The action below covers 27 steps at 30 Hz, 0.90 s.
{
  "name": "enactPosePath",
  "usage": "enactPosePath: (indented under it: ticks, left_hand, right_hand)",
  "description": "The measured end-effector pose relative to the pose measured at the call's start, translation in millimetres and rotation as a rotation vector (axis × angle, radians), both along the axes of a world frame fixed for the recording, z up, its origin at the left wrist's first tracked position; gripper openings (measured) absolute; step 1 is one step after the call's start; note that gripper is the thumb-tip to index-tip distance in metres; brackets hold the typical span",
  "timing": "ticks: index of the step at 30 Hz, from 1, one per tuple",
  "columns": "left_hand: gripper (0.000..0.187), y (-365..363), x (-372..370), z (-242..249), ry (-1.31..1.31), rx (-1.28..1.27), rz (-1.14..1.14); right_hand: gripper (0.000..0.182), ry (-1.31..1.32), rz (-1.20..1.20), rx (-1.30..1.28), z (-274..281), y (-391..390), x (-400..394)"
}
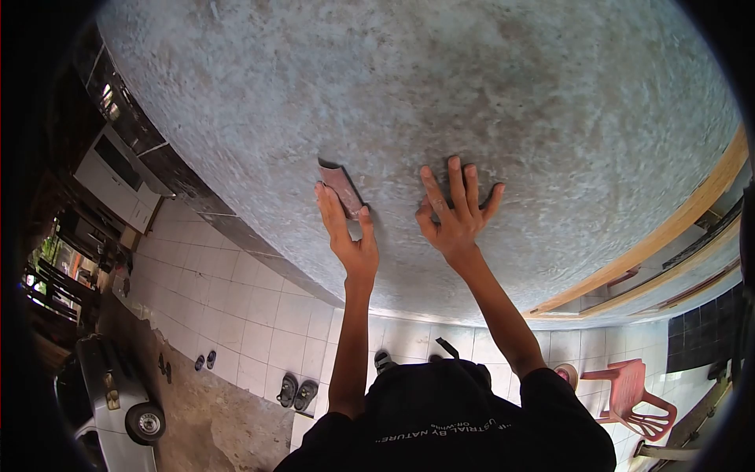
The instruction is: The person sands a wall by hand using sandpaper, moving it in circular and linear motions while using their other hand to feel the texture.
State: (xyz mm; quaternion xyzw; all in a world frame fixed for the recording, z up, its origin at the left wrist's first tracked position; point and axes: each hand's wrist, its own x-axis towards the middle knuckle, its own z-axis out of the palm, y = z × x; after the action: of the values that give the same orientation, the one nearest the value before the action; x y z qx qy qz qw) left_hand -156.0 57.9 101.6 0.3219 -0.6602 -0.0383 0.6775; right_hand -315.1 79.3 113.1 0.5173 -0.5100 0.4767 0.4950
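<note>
My left hand (344,228) is closed on a reddish-brown curved piece of sandpaper (341,189), with the thumb at its right edge and the fingers along its left. The piece lies against a mottled grey-blue wall (519,102). To the right, my right hand (458,208) rests on the same wall with its fingers spread and nothing held in it.
Wooden frames (653,244) edge the wall at the right. Below are a white tiled floor (259,330), a red plastic chair (627,397), sandals (297,392) and a parked vehicle (118,401) at the lower left. A white cabinet (118,173) stands at the left.
</note>
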Motion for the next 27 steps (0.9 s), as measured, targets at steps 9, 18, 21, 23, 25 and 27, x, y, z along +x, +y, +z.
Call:
enactPosePath:
  ticks: [9, 18, 21, 23, 25, 27]
  left_hand:
    - [0.060, -0.3, -1.6, 25.8, 0.015, 0.010, 0.030]
    - [0.059, -0.1, 1.8, 32.8, -0.035, 0.018, 0.076]
    - [0.060, -2.7, 6.9, 40.9, -0.045, 0.001, 0.066]
    - [0.060, -1.1, 6.1, 26.5, -0.042, 0.016, 0.048]
    - [0.060, 0.1, 6.1, 14.4, -0.041, 0.024, 0.024]
    - [0.060, 0.7, 9.6, 13.3, -0.079, 0.028, 0.017]
  right_hand:
    - [0.055, 0.041, 0.023, 0.062, 5.5, 3.1, -0.9]
    - [0.053, 0.093, -0.003, 0.070, 16.9, 1.7, -4.2]
    - [0.051, 0.088, -0.028, 0.056, 15.4, -1.1, -2.8]
    - [0.051, 0.081, -0.047, 0.045, 14.4, -2.8, -1.8]
    - [0.054, 0.059, -0.104, 0.052, 12.8, -4.3, -0.6]
    - [0.053, 0.056, -0.128, 0.051, 14.0, -4.4, -0.2]
